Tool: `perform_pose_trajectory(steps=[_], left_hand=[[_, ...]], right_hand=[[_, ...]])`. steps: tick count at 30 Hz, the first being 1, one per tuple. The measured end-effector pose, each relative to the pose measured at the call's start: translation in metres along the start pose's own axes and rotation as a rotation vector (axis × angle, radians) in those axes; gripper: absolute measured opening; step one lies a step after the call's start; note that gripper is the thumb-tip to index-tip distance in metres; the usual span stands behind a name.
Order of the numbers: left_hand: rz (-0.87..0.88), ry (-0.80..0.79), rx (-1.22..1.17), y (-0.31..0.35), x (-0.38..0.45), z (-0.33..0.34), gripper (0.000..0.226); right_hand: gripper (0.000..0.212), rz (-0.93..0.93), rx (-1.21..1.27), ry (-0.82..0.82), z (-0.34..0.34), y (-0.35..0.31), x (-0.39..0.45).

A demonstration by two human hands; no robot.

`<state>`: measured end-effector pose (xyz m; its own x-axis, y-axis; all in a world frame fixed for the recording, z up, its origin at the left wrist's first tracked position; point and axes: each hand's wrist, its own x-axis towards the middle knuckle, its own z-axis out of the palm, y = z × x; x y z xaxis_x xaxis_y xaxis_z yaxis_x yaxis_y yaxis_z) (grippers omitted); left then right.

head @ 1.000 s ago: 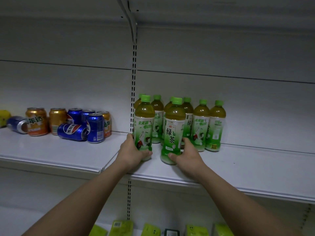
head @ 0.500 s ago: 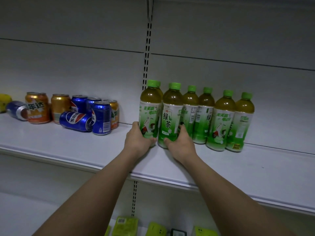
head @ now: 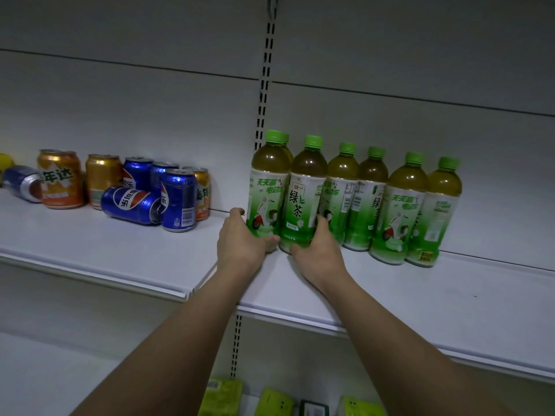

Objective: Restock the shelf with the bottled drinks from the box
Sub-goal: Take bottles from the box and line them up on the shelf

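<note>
Several green tea bottles with green caps stand in a row on the white shelf (head: 420, 301), against its back wall. My left hand (head: 240, 241) grips the base of the leftmost front bottle (head: 267, 181). My right hand (head: 319, 255) holds the base of the bottle beside it (head: 306, 190), the one with large green characters on its label. Both bottles stand upright on the shelf, touching each other. More bottles (head: 402, 205) line up to the right; one more cap shows behind the leftmost bottle. The box is out of view.
Blue and orange drink cans (head: 144, 190) sit on the shelf to the left, two of them lying on their sides. A slotted upright (head: 264, 79) runs behind the bottles. Yellow-green packets (head: 222, 397) lie on the lower shelf.
Both hands have slid the two front bottles back toward the wall, in line with the row. My view has shifted left and down, so the bottles appear further right.
</note>
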<state>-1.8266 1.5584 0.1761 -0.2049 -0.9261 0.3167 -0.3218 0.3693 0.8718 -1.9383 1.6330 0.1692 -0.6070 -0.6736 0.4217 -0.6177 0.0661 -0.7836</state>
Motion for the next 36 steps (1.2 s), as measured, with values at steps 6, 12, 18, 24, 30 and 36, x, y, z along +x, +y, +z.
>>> perform_pose_trajectory(steps=[6, 12, 18, 24, 30, 36], left_hand=[[0.002, 0.001, 0.025, 0.001, -0.002, -0.001, 0.061], [0.018, -0.017, 0.052, 0.0, 0.0, 0.002, 0.054], [-0.013, 0.029, 0.132, 0.013, -0.02, -0.012, 0.071], [0.124, -0.138, 0.497, 0.027, -0.054, -0.037, 0.055], [0.121, -0.386, 0.351, 0.047, -0.091, -0.065, 0.035], [0.125, -0.495, 0.127, 0.041, -0.173, -0.069, 0.021]], right_hand=[[0.068, -0.022, -0.1, 0.02, 0.002, 0.005, 0.002], [0.067, -0.004, -0.134, 0.027, 0.001, 0.005, 0.004], [0.049, 0.027, -0.218, 0.063, -0.009, -0.015, -0.019], [0.019, 0.018, -0.186, -0.108, -0.044, -0.038, -0.056], [0.021, 0.028, -0.184, -0.304, -0.087, -0.049, -0.087], [0.021, 0.044, -0.13, -0.339, -0.122, -0.034, -0.154]])
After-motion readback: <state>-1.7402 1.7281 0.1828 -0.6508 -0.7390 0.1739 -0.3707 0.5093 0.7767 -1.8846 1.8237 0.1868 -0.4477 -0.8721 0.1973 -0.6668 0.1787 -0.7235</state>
